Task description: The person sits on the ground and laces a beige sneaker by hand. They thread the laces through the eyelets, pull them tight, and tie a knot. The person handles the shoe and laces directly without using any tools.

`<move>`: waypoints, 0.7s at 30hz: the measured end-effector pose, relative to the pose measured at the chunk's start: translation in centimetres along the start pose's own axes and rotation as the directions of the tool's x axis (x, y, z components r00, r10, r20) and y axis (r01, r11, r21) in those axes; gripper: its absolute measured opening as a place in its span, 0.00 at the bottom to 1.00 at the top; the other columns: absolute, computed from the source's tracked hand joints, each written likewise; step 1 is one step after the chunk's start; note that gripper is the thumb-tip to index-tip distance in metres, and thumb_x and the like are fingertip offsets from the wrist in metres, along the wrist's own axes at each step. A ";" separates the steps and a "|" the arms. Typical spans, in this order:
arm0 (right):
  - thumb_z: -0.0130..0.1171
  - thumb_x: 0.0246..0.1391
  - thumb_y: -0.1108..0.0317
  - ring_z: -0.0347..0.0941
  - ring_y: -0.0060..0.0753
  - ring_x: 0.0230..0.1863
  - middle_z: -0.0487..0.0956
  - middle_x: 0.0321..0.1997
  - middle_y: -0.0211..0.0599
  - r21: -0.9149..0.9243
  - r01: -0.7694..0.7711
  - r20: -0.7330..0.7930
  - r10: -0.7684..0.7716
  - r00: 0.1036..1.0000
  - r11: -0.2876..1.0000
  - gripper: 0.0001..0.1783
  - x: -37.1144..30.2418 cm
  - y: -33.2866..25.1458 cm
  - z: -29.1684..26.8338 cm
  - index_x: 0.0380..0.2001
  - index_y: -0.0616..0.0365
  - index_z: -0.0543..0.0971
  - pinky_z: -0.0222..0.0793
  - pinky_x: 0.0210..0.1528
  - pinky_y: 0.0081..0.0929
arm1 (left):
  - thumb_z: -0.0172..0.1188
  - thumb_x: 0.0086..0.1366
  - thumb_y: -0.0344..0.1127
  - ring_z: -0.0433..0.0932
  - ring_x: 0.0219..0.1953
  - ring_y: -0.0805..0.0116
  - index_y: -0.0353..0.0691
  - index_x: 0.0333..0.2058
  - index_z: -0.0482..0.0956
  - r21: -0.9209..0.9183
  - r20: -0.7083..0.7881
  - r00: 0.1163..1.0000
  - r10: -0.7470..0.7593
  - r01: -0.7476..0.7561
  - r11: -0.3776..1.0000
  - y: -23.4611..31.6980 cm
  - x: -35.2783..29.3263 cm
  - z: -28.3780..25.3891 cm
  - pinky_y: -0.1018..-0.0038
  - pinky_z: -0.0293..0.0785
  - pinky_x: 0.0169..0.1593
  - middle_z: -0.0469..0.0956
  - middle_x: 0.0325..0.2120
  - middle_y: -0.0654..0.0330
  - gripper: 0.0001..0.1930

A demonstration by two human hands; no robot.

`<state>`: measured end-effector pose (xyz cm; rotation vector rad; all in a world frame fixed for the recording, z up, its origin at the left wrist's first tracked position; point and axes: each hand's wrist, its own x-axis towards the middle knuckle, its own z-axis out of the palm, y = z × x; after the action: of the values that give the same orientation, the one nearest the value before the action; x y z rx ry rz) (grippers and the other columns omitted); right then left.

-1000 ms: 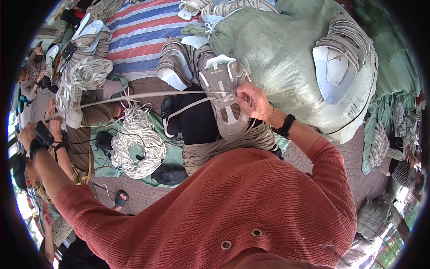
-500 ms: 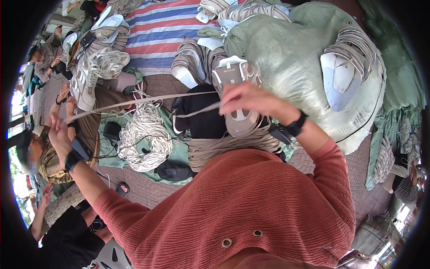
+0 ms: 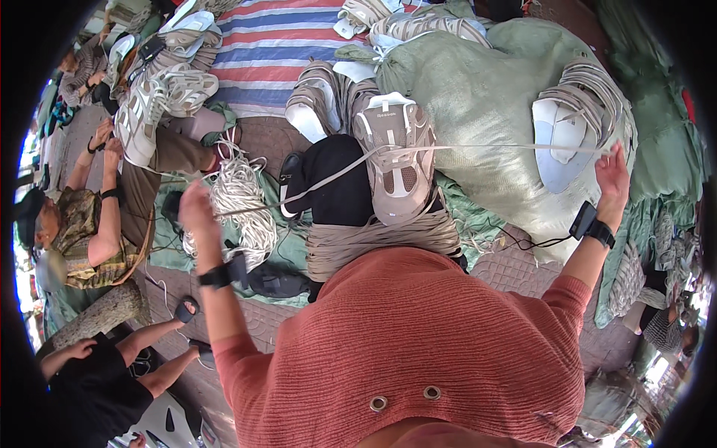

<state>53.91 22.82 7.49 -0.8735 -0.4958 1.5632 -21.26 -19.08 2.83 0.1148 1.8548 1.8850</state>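
Observation:
A grey-beige shoe upper rests on my lap, beside my black-clad knee. A flat beige shoelace passes through its eyelet area and is drawn out to both sides. To the far right, my right hand pinches one end, raised in front of the pale green sack. My left hand is blurred, closed at the lace's other stretch, over the edge of a heap of white laces. Across my lap lies a thick bundle of beige laces.
More shoe uppers are stacked just beyond my knee, and others lie on a bulging pale green sack. A striped sheet spreads at the back. A person in a patterned vest sits at left, handling an upper.
My right hand has swung far right from above the upper, pulling the lace out straight. My left hand has come inward and down, toward the white laces.

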 end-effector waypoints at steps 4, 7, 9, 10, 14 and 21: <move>0.49 0.66 0.68 0.65 0.23 0.27 0.76 0.30 0.28 0.124 0.150 -0.281 -0.110 0.953 0.981 0.09 1.3 0.0 -1.9 0.43 0.61 0.75 0.57 0.30 0.21 | 0.57 0.68 0.34 0.78 0.31 0.71 0.37 0.38 0.78 0.159 0.515 0.773 0.370 -0.510 0.845 -8.7 -3.4 12.9 0.77 0.76 0.38 0.80 0.33 0.61 0.06; 0.48 0.65 0.71 0.58 0.20 0.22 0.67 0.23 0.25 0.183 0.192 0.065 -0.206 0.976 0.964 0.07 1.8 -0.5 -4.9 0.38 0.63 0.73 0.53 0.26 0.19 | 0.54 0.68 0.29 0.76 0.27 0.74 0.35 0.36 0.77 0.373 0.690 0.724 0.022 -0.381 0.846 -9.1 -6.8 19.8 0.76 0.74 0.33 0.77 0.25 0.63 0.05; 0.51 0.63 0.70 0.48 0.16 0.16 0.60 0.18 0.21 0.020 0.161 0.054 -0.162 0.985 0.987 0.07 1.0 5.1 4.3 0.30 0.59 0.74 0.42 0.19 0.18 | 0.55 0.66 0.32 0.80 0.27 0.66 0.38 0.37 0.78 0.426 0.773 0.633 0.038 -0.562 0.709 -9.3 -8.2 20.1 0.69 0.74 0.31 0.79 0.23 0.56 0.05; 0.53 0.62 0.68 0.47 0.14 0.16 0.58 0.17 0.19 -0.138 0.191 0.066 -0.184 0.981 0.972 0.07 -1.5 9.1 10.5 0.31 0.58 0.77 0.42 0.18 0.18 | 0.56 0.66 0.33 0.80 0.28 0.62 0.39 0.37 0.78 0.480 0.763 0.643 0.071 -0.636 0.604 -9.0 -9.0 20.0 0.66 0.74 0.32 0.79 0.24 0.54 0.06; 0.51 0.64 0.60 0.60 0.16 0.27 0.68 0.25 0.21 -0.709 0.319 0.478 0.096 0.873 0.629 0.14 -4.1 20.3 17.5 0.43 0.55 0.81 0.59 0.31 0.19 | 0.58 0.64 0.38 0.80 0.33 0.49 0.43 0.37 0.79 0.549 0.786 0.613 0.081 -0.753 0.362 -8.1 -10.3 20.9 0.58 0.73 0.35 0.80 0.27 0.49 0.07; 0.55 0.55 0.71 0.71 0.37 0.42 0.74 0.31 0.33 -0.290 0.936 0.922 0.319 0.218 0.201 0.07 -8.0 32.5 24.4 0.34 0.53 0.82 0.65 0.47 0.34 | 0.56 0.61 0.34 0.79 0.32 0.47 0.42 0.33 0.79 0.475 0.800 0.564 0.204 -0.804 0.357 -7.9 -11.1 21.0 0.57 0.73 0.34 0.80 0.28 0.51 0.05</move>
<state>14.29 12.80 0.75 -0.2948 -2.6388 0.7936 -1.08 -4.55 -0.19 1.7065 2.1062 0.7960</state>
